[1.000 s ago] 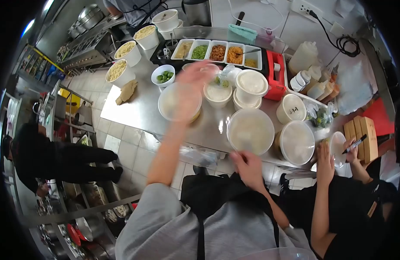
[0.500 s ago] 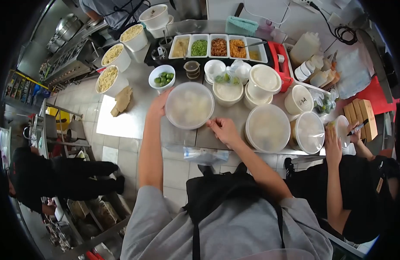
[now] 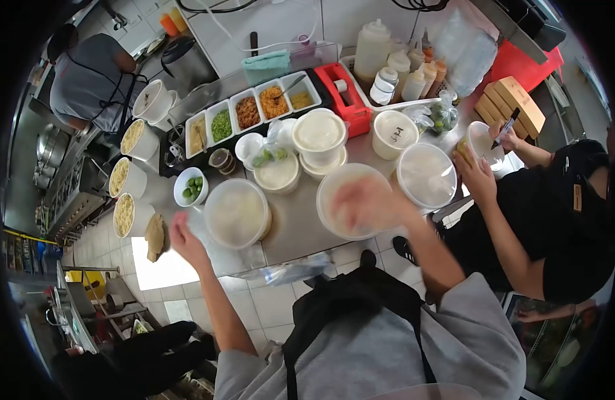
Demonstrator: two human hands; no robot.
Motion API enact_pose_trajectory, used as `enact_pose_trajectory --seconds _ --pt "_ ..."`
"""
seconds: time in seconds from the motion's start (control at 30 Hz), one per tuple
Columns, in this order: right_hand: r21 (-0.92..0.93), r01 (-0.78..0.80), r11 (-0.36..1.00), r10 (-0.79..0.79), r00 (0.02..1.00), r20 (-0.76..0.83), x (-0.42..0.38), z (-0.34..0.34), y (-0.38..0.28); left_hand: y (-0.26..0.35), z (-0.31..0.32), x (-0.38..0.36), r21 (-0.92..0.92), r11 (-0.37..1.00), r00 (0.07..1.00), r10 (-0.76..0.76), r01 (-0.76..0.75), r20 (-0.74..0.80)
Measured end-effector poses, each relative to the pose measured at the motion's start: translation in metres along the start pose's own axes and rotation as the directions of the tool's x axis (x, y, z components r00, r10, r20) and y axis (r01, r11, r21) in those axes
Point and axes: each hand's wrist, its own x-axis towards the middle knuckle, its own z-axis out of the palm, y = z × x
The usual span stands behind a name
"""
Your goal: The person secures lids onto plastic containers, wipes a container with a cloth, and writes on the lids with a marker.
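My left hand (image 3: 187, 239) is raised just left of a lidded round tub (image 3: 237, 213), its fingers loosely bent and nothing in them. That tub stands on the steel counter with pale contents showing through its cloudy lid. Smeared by motion, my right hand (image 3: 369, 203) passes over a second lidded tub (image 3: 334, 220) and covers part of its lid. Beyond my left hand is a white bowl of green limes (image 3: 190, 188). Small dark sauce cups (image 3: 222, 160) stand behind the first tub.
White tubs of noodle-like food (image 3: 124, 217) line the left side. A topping tray (image 3: 246, 113) and squeeze bottles (image 3: 414, 83) stand at the back. On the right, a co-worker (image 3: 547, 220) holds a marker (image 3: 506, 128) and a lidded tub (image 3: 484, 148).
Both my hands have left the first tub's lid. My left hand drew back to its left; my right hand swung over the second tub. The view turned to the right.
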Motion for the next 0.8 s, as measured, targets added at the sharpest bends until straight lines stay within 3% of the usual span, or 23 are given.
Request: enact_pose_trajectory --seconds 0.03,0.07,0.1,0.13,0.17,0.23,0.3,0.33,0.37,0.4,0.43,0.47,0.5,0.53,0.6,0.63,0.67,0.7,0.8 --pt "-0.197 0.024 0.98 -0.082 0.953 -0.291 0.009 -0.044 -0.007 0.016 0.003 -0.015 0.06 0.987 0.982 0.153 -0.147 -0.11" --pt "-0.488 -0.206 0.848 -0.144 0.798 -0.586 0.034 -0.073 -0.011 0.033 0.017 -0.031 0.229 0.929 0.954 0.299 -0.289 -0.007" --pt "-0.658 -0.243 0.713 -0.292 0.75 -0.594 0.062 -0.101 0.004 0.051 0.037 -0.045 0.37 0.821 0.898 0.424 -0.434 0.112" --pt "-0.692 -0.33 0.642 -0.294 0.727 -0.621 0.096 -0.121 0.026 0.066 0.052 -0.058 0.595 0.624 0.862 0.389 -0.507 0.326" --pt "-0.711 -0.413 0.569 -0.298 0.702 -0.647 0.122 -0.13 0.048 0.064 0.061 -0.065 0.601 0.618 0.86 0.401 -0.508 0.315" --pt "-0.718 -0.404 0.567 -0.288 0.719 -0.633 0.143 -0.133 0.076 0.052 0.08 -0.069 0.748 0.482 0.889 0.278 -0.457 0.364" --pt "-0.717 -0.402 0.57 -0.269 0.733 -0.625 0.155 -0.146 0.073 0.095 0.09 -0.075 0.695 0.53 0.869 0.38 -0.486 0.318" --pt "-0.677 -0.353 0.646 -0.185 0.788 -0.587 0.157 -0.152 0.073 0.121 0.092 -0.089 0.632 0.584 0.853 0.441 -0.51 0.28" --pt "-0.631 -0.311 0.711 -0.103 0.842 -0.53 0.157 -0.156 0.077 0.151 0.103 -0.108 0.368 0.809 0.876 0.342 -0.459 0.34" --pt "-0.641 -0.231 0.732 -0.203 0.824 -0.528 0.156 -0.155 0.081 0.179 0.126 -0.124 0.073 0.947 0.874 0.258 -0.314 0.412" --pt "-0.646 -0.225 0.729 -0.197 0.836 -0.513 0.153 -0.15 0.078 0.197 0.155 -0.134 -0.108 0.988 0.835 0.152 -0.111 0.529" --pt "-0.498 -0.15 0.854 -0.212 0.773 -0.598 0.144 -0.142 0.071 0.211 0.186 -0.139 -0.257 0.959 0.758 0.077 0.122 0.648" --pt "-0.339 -0.049 0.939 -0.211 0.698 -0.684 0.136 -0.137 0.065 0.205 0.224 -0.136 -0.246 0.934 0.724 -0.019 0.259 0.689" --pt "-0.384 0.0 0.923 -0.287 0.662 -0.692 0.126 -0.134 0.069 0.188 0.264 -0.125 -0.237 0.894 0.676 -0.093 0.38 0.731" --pt "-0.343 0.067 0.937 -0.293 0.688 -0.664 0.077 -0.118 0.066 0.163 0.319 -0.105 -0.224 0.713 0.61 -0.344 0.664 0.714" --pt "-0.223 0.108 0.969 -0.232 0.718 -0.657 0.048 -0.11 0.069 0.161 0.332 -0.101 -0.238 0.715 0.613 -0.323 0.657 0.721" --pt "0.026 0.104 0.994 -0.066 0.785 -0.616 0.018 -0.101 0.071 0.16 0.34 -0.097 -0.166 0.731 0.63 -0.423 0.662 0.651" --pt "0.054 0.114 0.992 -0.057 0.789 -0.611 -0.006 -0.094 0.074 0.157 0.348 -0.095 -0.087 0.733 0.639 -0.52 0.674 0.567" --pt "0.244 0.079 0.967 0.063 0.849 -0.524 -0.069 -0.073 0.06 0.144 0.369 -0.088 -0.073 0.748 0.66 -0.53 0.66 0.532"
